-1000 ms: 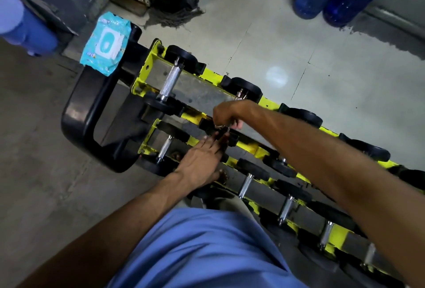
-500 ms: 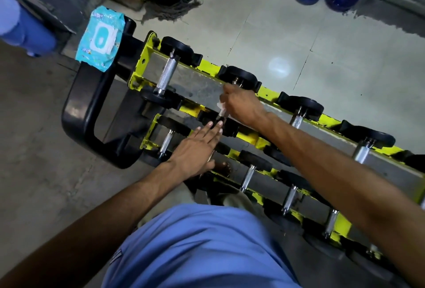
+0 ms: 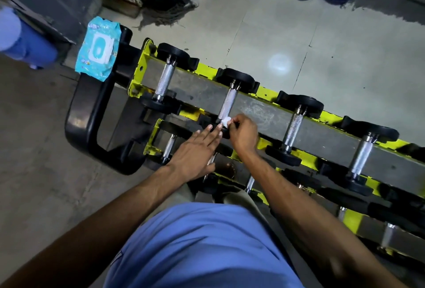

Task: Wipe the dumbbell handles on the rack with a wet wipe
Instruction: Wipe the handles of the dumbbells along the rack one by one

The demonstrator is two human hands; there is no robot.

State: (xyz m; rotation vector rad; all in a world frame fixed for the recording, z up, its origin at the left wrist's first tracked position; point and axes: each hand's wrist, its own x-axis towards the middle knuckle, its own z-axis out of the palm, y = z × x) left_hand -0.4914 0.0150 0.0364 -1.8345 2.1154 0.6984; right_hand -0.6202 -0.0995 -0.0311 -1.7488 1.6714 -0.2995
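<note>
right hand [image 3: 243, 133] pinches a small white wet wipe [image 3: 225, 121] at the near end of a knurled silver dumbbell handle [image 3: 227, 104]

second from the left end of the yellow-and-grey steel rack [image 3: 207, 69], top tier, the handle runs from near rail to far rail between black heads. left hand [image 3: 195, 154] lies flat, fingers straight and together, tips by the near head. teal wipes pack [image 3: 97, 48] on the rack's black end frame; print unreadable.

The yellow-edged rack [image 3: 259, 109] stood on the grey floor [image 3: 299, 34], chrome-handled dumbbells [image 3: 294, 126] with black heads lying crosswise in a row on each of its tiers, and a light-blue pack of wipes [image 3: 97, 48] rested atop its black end frame [image 3: 92, 113].
</note>
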